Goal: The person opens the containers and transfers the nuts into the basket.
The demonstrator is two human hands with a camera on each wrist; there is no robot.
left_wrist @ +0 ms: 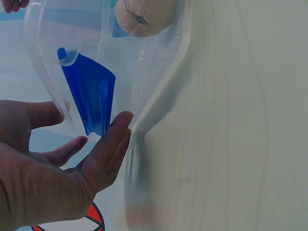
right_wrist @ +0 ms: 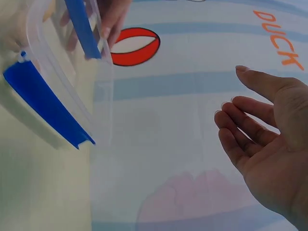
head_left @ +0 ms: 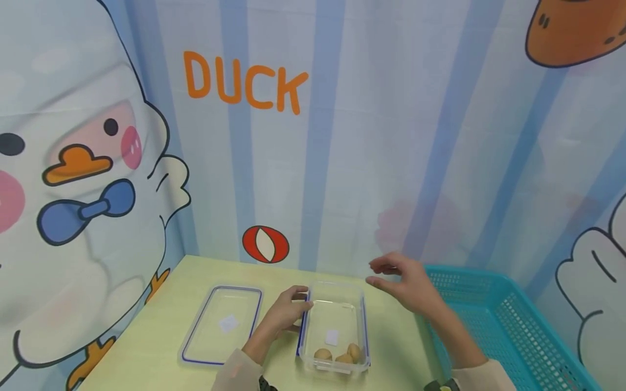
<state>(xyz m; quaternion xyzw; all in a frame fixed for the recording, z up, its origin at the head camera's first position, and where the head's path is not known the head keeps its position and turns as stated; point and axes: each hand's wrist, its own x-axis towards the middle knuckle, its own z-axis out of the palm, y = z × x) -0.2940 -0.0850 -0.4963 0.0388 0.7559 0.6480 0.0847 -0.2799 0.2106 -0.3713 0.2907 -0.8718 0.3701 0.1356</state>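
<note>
A clear plastic food container [head_left: 337, 312] with blue side latches stands on the table. At its near end lie three small, rounded tan items [head_left: 323, 354]; one in the left wrist view shows creases meeting at a star-like mark [left_wrist: 140, 19]. My left hand [head_left: 285, 312] holds the container's left wall, thumb at the rim and fingers along the outside by the blue latch [left_wrist: 91, 91]. Above and to the right of the container, my right hand [head_left: 403, 282] is raised, its fingers loosely bent with nothing between them, as the right wrist view shows of that hand [right_wrist: 269, 139].
A clear lid [head_left: 220, 326] with a blue seal lies flat to the left of the container. At the right stands a large turquoise plastic basket [head_left: 508, 304], partly behind the right forearm. A printed curtain [head_left: 381, 136] hangs behind the pale yellow table [head_left: 156, 315].
</note>
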